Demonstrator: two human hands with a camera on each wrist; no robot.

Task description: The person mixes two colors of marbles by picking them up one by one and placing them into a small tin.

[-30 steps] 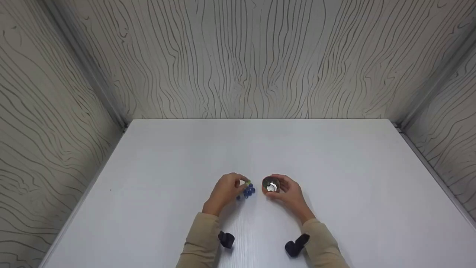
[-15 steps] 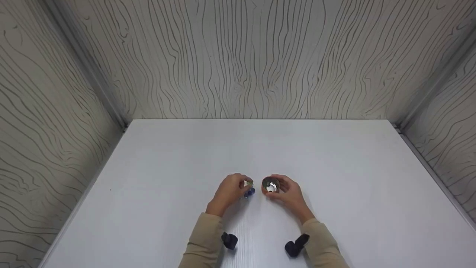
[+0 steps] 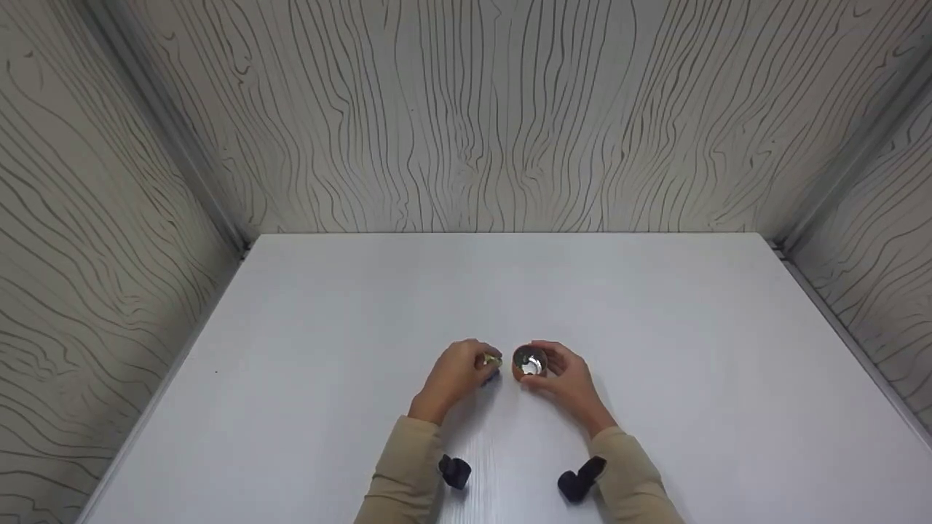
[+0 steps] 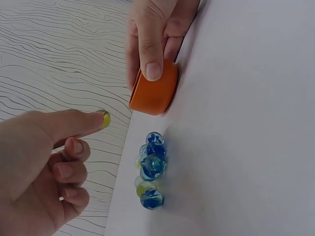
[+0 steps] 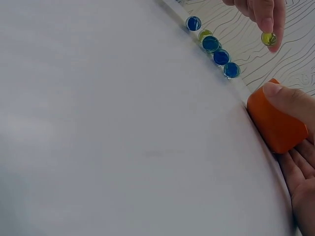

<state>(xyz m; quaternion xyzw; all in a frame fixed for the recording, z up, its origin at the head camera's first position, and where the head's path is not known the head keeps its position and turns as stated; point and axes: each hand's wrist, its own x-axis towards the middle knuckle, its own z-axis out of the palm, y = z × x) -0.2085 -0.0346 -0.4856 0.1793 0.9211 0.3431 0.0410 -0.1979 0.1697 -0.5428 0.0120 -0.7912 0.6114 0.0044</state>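
Observation:
Between thumb and fingertip, my left hand (image 3: 457,372) pinches a yellow-green glass marble (image 5: 268,39), held up off the table. Below it, several blue and yellowish glass marbles (image 4: 153,166) lie grouped on the tabletop; in the head view the hand mostly hides them. My right hand (image 3: 571,378) grips a small orange cup (image 4: 156,91) with a shiny metal inside, thumb on the near side and fingers around the far side. The cup stands upright on the table, just right of the marbles. The left hand is close to the cup's left side, apart from it.
A white table (image 3: 349,306) spreads around both hands. Wood-grain patterned panels (image 3: 466,116) rise at its back and sides. Black wrist cameras (image 3: 456,473) are strapped to both sleeves, low over the table.
The left hand has moved a little right with the pinched marble, toward the cup, covering more of the marble group in the head view. The right hand and cup stay put.

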